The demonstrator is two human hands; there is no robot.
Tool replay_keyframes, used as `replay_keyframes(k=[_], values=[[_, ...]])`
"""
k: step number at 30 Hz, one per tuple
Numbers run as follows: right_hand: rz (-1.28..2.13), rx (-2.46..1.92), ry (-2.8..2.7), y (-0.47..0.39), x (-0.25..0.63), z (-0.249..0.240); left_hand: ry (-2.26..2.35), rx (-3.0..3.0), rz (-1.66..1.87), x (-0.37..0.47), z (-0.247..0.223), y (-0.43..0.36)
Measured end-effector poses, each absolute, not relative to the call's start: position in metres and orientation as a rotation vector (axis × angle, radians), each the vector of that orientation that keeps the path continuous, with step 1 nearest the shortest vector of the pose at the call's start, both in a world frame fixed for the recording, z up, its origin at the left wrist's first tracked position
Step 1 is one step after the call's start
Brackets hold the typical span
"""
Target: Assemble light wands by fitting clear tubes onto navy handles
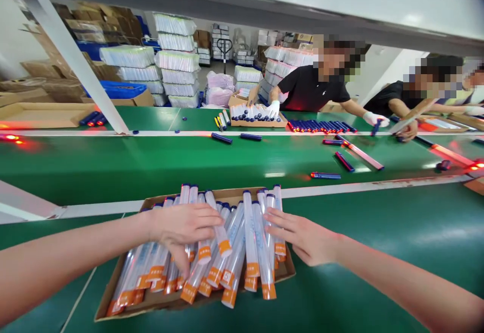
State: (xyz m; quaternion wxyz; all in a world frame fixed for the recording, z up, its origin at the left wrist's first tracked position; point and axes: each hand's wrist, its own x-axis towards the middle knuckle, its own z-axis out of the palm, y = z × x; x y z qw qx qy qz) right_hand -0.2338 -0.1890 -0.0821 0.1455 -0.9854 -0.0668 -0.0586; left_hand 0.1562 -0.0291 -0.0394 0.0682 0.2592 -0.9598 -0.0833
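Note:
Clear tubes (237,252) with orange ends and dark blue caps lie piled in a shallow cardboard tray (99,309) on the green near bench. Over the left half of the pile rests my left hand (189,227), palm down, its fingers stretched out and its thumb apart, touching the tubes. My right hand (298,234) is at the tray's right side, fingers extended against the rightmost tubes. Neither hand is wrapped round a tube. The undersides of both hands are hidden.
Dark blue sticks (325,175), some glowing red, lie on the green conveyor (151,164). Across it, a person in black (313,88) with white gloves reaches over a tube box (260,123). More people are at right. A white post (81,65) stands left; a beam (264,5) crosses overhead.

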Motion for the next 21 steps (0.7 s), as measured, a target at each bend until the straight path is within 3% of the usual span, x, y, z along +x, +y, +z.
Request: replay_keyframes(k=[4,7,10,16,21], values=[[-0.689,-2.526,0.310,-0.168,-0.238,-0.118,-2.538,1.022,-0.298,0.139,-0.059,0.004],[-0.773,-2.295,0.711,-0.160,-0.224,-0.141,-2.457,1.222,-0.229,0.119,-0.066,0.036],[-0.759,-2.294,0.640,-0.153,-0.211,-0.148,-2.536,1.338,-0.120,0.101,-0.067,0.061],[-0.732,-2.414,0.217,-0.137,-0.194,-0.131,-2.450,1.402,0.490,0.059,-0.085,0.066],[-0.867,-2.381,0.300,-0.133,-0.184,-0.129,-2.315,1.454,0.566,0.035,-0.097,0.068]])
